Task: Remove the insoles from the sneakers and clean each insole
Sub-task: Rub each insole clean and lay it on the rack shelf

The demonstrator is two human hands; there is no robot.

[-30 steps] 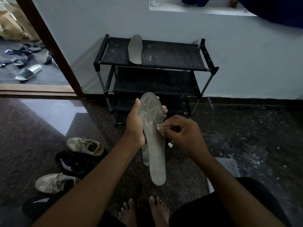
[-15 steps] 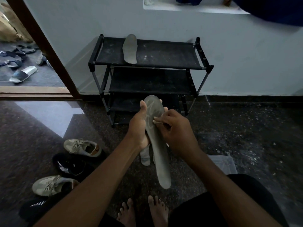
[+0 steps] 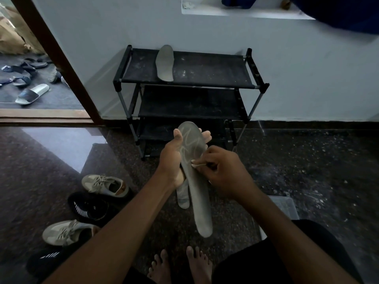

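Note:
My left hand (image 3: 174, 160) grips a long grey insole (image 3: 198, 191) by its upper part, thumb on the face, toe end up. Pale streaks mark the insole's top. My right hand (image 3: 223, 171) pinches a small white cleaning piece (image 3: 194, 164) against the insole's right side. A second, paler insole (image 3: 183, 196) hangs behind it from the left hand. Another grey insole (image 3: 165, 63) lies on the black shoe rack's top shelf (image 3: 205, 72). Two beige sneakers (image 3: 104, 184) (image 3: 65, 232) and two black sneakers (image 3: 90, 208) stand on the floor at the left.
The three-tier rack stands against the white wall straight ahead. A clear plastic box (image 3: 285, 206) sits on the dark floor by my right forearm. My bare feet (image 3: 180, 265) are below. At the far left an open doorway shows scattered sandals (image 3: 30, 93).
My right hand slid up the insole toward the toe, then back down to its middle, rubbing the white piece along it. The left hand kept its hold.

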